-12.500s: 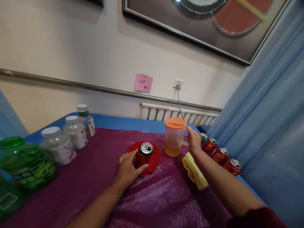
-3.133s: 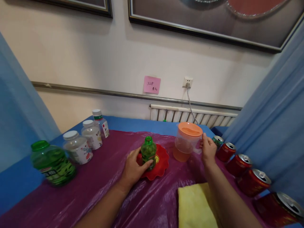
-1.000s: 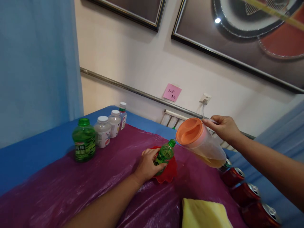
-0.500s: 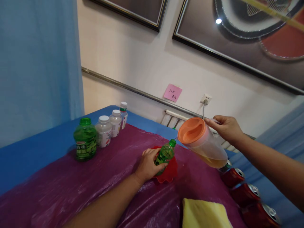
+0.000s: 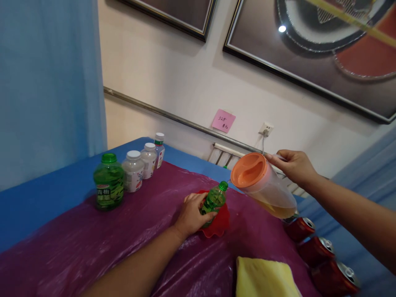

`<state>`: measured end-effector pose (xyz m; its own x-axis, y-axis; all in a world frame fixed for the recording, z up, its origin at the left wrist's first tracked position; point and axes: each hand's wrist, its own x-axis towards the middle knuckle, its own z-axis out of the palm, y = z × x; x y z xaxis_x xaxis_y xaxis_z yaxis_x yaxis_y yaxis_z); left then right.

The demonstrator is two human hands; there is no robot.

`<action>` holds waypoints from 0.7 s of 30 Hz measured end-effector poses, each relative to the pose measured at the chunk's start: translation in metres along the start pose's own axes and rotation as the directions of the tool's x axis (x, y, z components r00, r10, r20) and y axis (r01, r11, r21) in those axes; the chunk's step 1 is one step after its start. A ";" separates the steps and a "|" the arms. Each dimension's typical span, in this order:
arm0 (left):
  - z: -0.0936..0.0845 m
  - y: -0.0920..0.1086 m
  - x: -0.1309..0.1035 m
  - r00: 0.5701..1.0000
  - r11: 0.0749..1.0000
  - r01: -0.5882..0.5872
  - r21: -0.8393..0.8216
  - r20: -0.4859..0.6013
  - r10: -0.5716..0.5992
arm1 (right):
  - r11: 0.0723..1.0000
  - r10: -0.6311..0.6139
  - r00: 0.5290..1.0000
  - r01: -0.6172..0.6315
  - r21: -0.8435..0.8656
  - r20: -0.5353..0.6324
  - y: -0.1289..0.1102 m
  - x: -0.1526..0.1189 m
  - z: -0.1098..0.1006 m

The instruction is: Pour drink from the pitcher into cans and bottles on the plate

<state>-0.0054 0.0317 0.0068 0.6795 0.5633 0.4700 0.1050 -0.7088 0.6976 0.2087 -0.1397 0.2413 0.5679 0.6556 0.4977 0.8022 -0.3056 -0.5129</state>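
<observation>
My left hand [image 5: 194, 214] is wrapped round a small green bottle [image 5: 215, 199], uncapped as far as I can see and leaning a little to the right. Under the bottle lies a red scalloped dish [image 5: 223, 220]. My right hand [image 5: 293, 166] grips the handle of a clear plastic pitcher [image 5: 275, 194] with an orange lid [image 5: 250, 170]. The pitcher is tipped to the left, its spout side close to the bottle's mouth, and some yellowish liquid sits low in it. Whether any liquid is flowing I cannot make out.
To the left stand a larger green bottle [image 5: 109, 183] and white-capped bottles [image 5: 133, 172] in a row. Several red cans [image 5: 315, 251] line the right edge. A folded yellow cloth [image 5: 266, 278] lies in front on the purple plastic sheet [image 5: 148, 231]. A wall with a metal rail [image 5: 173, 117] rises behind.
The view has shifted very slightly, so the bottles and cans appear a little further left. Both hands keep their hold, and the pitcher's tilt looks about the same.
</observation>
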 end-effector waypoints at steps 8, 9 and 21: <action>-0.002 0.002 0.001 1.000 1.000 0.010 0.005 0.014 -0.010 | 1.000 -0.015 1.000 0.016 -0.023 0.016 -0.006 -0.003 -0.002; -0.002 0.002 0.001 1.000 1.000 0.013 0.007 0.015 -0.013 | 0.999 -0.022 1.000 0.022 -0.029 0.013 -0.006 -0.003 -0.003; -0.001 0.002 0.001 1.000 1.000 0.019 0.018 0.020 -0.019 | 0.998 -0.043 0.999 0.043 -0.040 0.004 0.000 -0.002 -0.004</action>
<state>-0.0052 0.0315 0.0090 0.6919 0.5680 0.4457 0.1306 -0.7056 0.6965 0.2084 -0.1443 0.2430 0.5321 0.6707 0.5167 0.8328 -0.3047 -0.4622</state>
